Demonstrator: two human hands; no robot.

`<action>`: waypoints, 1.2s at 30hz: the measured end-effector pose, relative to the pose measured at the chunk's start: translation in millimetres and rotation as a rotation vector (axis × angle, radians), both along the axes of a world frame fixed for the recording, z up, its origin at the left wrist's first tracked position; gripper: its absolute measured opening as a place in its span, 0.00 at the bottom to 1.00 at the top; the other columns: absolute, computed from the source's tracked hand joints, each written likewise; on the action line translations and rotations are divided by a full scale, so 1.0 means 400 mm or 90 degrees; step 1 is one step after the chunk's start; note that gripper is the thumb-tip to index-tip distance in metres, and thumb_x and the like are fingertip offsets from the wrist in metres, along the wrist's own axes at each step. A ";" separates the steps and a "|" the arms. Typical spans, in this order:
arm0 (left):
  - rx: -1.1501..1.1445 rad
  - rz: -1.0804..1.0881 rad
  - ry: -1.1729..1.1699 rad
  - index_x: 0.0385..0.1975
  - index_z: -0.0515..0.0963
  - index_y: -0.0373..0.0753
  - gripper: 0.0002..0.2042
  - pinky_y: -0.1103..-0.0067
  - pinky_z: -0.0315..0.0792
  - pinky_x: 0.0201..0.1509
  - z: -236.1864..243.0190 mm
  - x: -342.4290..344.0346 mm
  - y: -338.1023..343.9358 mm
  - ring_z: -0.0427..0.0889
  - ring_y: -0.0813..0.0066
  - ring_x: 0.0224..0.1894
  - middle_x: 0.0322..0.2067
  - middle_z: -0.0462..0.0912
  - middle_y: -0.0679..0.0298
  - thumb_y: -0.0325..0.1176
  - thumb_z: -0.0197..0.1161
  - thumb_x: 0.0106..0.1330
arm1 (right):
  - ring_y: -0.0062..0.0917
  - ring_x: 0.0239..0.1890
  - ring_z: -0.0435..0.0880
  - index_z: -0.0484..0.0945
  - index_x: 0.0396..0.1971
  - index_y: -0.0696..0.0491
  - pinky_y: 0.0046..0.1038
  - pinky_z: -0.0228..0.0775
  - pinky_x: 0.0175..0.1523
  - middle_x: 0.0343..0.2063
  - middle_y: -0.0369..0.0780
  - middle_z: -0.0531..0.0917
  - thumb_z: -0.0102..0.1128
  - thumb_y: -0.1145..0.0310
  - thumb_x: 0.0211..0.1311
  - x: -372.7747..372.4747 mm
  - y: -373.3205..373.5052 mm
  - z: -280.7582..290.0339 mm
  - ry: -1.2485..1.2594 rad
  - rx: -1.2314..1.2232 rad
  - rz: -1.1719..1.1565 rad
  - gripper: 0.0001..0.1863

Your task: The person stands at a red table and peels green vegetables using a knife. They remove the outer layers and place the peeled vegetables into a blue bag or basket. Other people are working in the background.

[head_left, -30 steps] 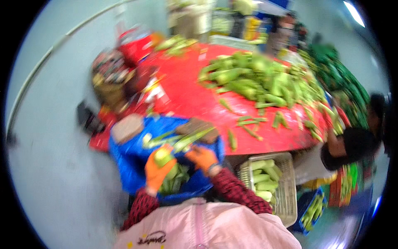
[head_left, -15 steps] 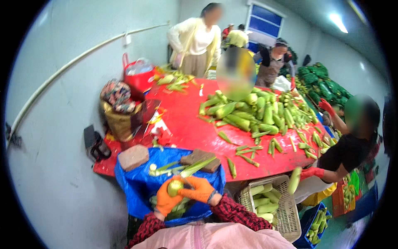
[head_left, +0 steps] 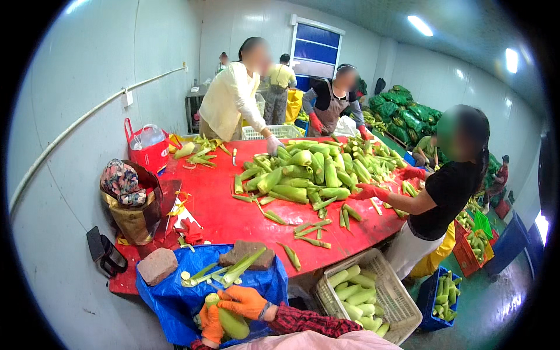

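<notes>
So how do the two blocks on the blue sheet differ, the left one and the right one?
The left block is pinkish brown; the right block is a darker brown.
The left block sits near the sheet's far left corner; the right block lies farther right along its far side.
The left block's top is uncovered, while a green leaf strip partly covers the right block.
Both rest on the blue sheet.
</notes>
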State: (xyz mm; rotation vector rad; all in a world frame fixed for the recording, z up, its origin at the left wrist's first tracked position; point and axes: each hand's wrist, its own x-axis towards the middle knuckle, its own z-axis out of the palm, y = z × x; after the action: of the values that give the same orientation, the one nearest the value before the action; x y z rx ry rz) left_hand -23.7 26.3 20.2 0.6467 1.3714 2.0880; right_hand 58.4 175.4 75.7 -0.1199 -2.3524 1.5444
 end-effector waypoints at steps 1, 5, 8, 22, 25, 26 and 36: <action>0.006 0.005 -0.030 0.48 0.74 0.37 0.32 0.79 0.72 0.47 0.001 -0.001 -0.003 0.77 0.77 0.43 0.42 0.78 0.66 0.62 0.60 0.60 | 0.18 0.31 0.76 0.79 0.41 0.54 0.27 0.72 0.36 0.27 0.33 0.77 0.63 0.53 0.62 -0.006 -0.008 -0.003 0.061 0.094 -0.001 0.19; 0.010 0.043 -0.136 0.51 0.74 0.34 0.37 0.74 0.75 0.49 -0.005 -0.009 -0.011 0.80 0.70 0.43 0.42 0.81 0.60 0.68 0.52 0.61 | 0.22 0.28 0.77 0.77 0.42 0.52 0.29 0.71 0.35 0.27 0.33 0.77 0.57 0.49 0.64 -0.015 -0.059 0.005 0.016 -0.085 0.072 0.20; 0.053 0.081 -0.365 0.49 0.73 0.33 0.44 0.67 0.76 0.48 -0.119 -0.073 -0.039 0.81 0.59 0.40 0.41 0.81 0.54 0.75 0.47 0.56 | 0.17 0.18 0.72 0.78 0.36 0.53 0.22 0.62 0.24 0.20 0.34 0.76 0.61 0.56 0.62 0.002 -0.082 0.056 -0.206 -0.419 0.138 0.15; 0.279 0.403 -0.407 0.46 0.71 0.31 0.42 0.65 0.76 0.52 -0.114 -0.329 -0.271 0.79 0.58 0.42 0.40 0.79 0.55 0.73 0.49 0.58 | 0.16 0.14 0.69 0.76 0.26 0.56 0.20 0.58 0.21 0.14 0.34 0.72 0.62 0.64 0.60 0.075 -0.064 0.096 -0.109 -0.523 0.167 0.11; 0.299 0.399 -0.370 0.46 0.71 0.37 0.38 0.66 0.75 0.52 -0.179 -0.359 -0.298 0.79 0.58 0.40 0.38 0.79 0.55 0.71 0.47 0.59 | 0.16 0.14 0.70 0.76 0.26 0.54 0.20 0.57 0.19 0.13 0.33 0.72 0.61 0.63 0.59 0.133 -0.048 0.068 -0.140 -0.528 0.137 0.11; 0.318 0.412 -0.356 0.48 0.72 0.37 0.35 0.68 0.75 0.52 -0.209 -0.365 -0.350 0.79 0.60 0.41 0.39 0.79 0.56 0.68 0.49 0.61 | 0.15 0.14 0.69 0.76 0.25 0.54 0.20 0.57 0.20 0.15 0.33 0.72 0.61 0.60 0.60 0.129 -0.029 0.074 -0.171 -0.463 0.157 0.12; 0.129 0.060 -0.272 0.56 0.68 0.35 0.34 0.66 0.71 0.55 -0.018 -0.227 -0.103 0.78 0.57 0.47 0.47 0.78 0.54 0.63 0.43 0.68 | 0.18 0.24 0.76 0.72 0.59 0.47 0.21 0.67 0.25 0.34 0.36 0.81 0.61 0.38 0.54 -0.107 -0.019 -0.019 -0.317 -0.149 0.203 0.37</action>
State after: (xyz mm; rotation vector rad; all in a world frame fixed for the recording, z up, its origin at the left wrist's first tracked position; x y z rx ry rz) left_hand -114.5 -14.8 13.0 0.1928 0.9748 2.2916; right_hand 15.6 167.6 68.1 -0.2136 -2.6467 2.1531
